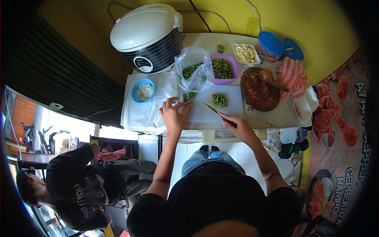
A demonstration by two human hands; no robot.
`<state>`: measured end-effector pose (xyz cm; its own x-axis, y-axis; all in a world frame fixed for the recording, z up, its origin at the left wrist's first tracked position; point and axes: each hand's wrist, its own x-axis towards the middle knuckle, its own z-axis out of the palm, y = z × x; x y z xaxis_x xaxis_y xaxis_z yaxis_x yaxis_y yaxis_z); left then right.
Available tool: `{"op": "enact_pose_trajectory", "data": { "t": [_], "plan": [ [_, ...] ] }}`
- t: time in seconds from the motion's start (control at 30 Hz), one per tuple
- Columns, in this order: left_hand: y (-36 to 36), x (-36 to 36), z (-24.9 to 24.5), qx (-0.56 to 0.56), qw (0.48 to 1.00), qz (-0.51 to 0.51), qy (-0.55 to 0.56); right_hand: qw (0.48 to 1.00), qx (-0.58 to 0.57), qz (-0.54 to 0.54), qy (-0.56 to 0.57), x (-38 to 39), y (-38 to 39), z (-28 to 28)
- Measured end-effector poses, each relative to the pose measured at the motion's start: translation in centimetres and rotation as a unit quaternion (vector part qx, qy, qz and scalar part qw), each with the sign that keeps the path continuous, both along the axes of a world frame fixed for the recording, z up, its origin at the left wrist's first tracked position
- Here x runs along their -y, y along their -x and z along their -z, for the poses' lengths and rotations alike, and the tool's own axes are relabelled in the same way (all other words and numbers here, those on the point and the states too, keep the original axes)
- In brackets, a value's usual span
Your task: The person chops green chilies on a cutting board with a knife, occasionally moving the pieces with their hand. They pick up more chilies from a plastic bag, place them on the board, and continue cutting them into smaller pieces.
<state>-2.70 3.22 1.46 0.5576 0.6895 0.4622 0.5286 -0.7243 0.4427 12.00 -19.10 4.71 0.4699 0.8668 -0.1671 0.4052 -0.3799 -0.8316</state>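
My right hand [241, 129] is closed around the black handle of a knife [214, 110], its blade pointing up and left over the white cutting board [235, 106]. Just beyond the blade lies a small heap of chopped green chilies [219, 99] with a few red bits. Over the board's left edge hovers my left hand [174, 113], fingers bent and apart, with nothing visible in it. Closest to its fingertips are a few whole green chilies [189, 96]. Behind them a clear plastic bag [202, 81] holds more green chilies.
A purple container [233, 74] of chopped green pieces stands behind the board. To the right lies a stone mortar [252, 89] with a pestle [272, 80]. On the left are a blue bowl [137, 86] of rice and a rice cooker [148, 37]. Another person [85, 181] sits at lower left.
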Motion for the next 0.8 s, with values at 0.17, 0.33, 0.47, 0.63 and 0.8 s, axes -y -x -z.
{"op": "enact_pose_trajectory", "data": {
  "t": [0.17, 0.33, 0.47, 0.63, 0.8],
  "plan": [
    [-0.3, 0.7, 0.1, 0.016, 0.998, 0.063, -0.002, 0.998, 0.035, 0.009, -0.06, 0.5, -0.2, 1.4],
    [-1.4, 2.2, 0.2, 0.055, 0.991, 0.122, 0.026, 0.991, -0.094, 0.055, -0.078, 0.9, -0.4, 1.0],
    [-2.3, 3.1, 0.1, 0.067, 0.987, 0.137, 0.055, 0.972, -0.169, 0.141, -0.088, 1.5, -0.6, 1.0],
    [-3.0, 3.2, 1.3, 0.099, 0.981, 0.148, 0.075, 0.951, -0.223, 0.179, -0.12, 1.9, -2.5, 2.6],
    [-2.9, 3.2, 1.5, 0.119, 0.981, 0.135, 0.076, 0.912, -0.284, 0.221, -0.198, -0.3, -3.3, 3.4]
  ]
}}
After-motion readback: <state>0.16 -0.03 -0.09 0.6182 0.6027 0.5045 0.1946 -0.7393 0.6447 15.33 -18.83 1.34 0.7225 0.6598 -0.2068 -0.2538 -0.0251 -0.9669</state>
